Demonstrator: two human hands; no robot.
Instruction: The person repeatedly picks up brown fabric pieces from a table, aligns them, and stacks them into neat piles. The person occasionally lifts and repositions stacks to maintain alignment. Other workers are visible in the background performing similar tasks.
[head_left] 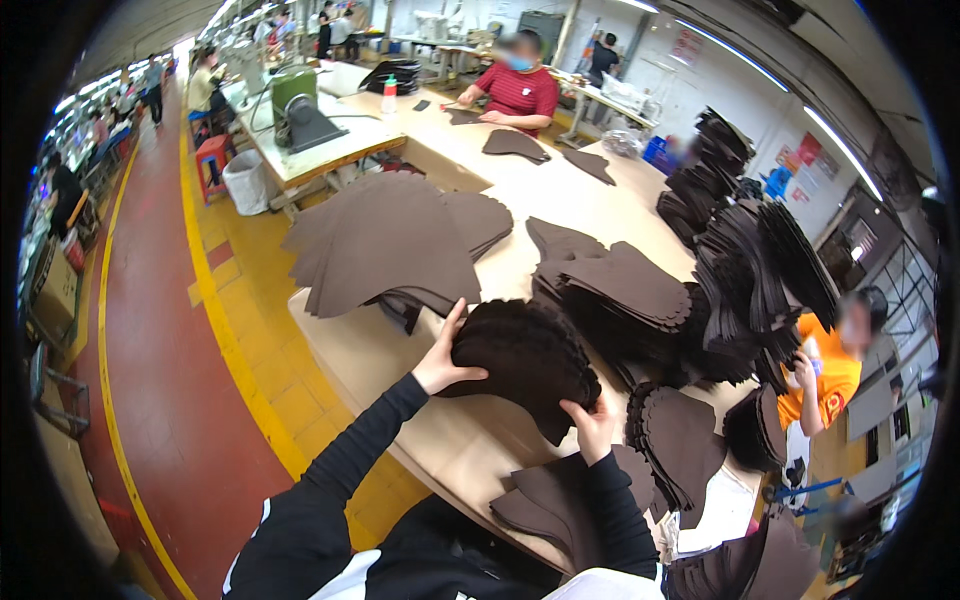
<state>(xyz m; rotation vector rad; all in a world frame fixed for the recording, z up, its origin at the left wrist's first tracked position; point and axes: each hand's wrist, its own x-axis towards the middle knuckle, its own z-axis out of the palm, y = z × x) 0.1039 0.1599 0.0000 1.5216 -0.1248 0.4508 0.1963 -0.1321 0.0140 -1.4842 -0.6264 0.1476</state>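
Note:
Between my two hands is a thick stack of dark brown cut fabric pieces (520, 360), its far edge curved and scalloped. My left hand (448, 358) grips the stack's left end, thumb on the near face. At the right end my right hand (592, 418) is closed round the corner, with the thumb in front. A fanned pile of larger brown pieces (385, 240) lies just beyond my left hand. Past the stack to the right sits another layered pile (620, 285). Close to my right forearm are more brown pieces (555, 505) and a scalloped bundle (675, 440).
Tall bundles of dark pieces (750, 270) rise along the table's right side. Across the table (590, 200) a person in a red striped shirt (515, 95) handles pieces. Someone in orange (830, 370) is at the right. A green machine (295, 105) stands at the far left.

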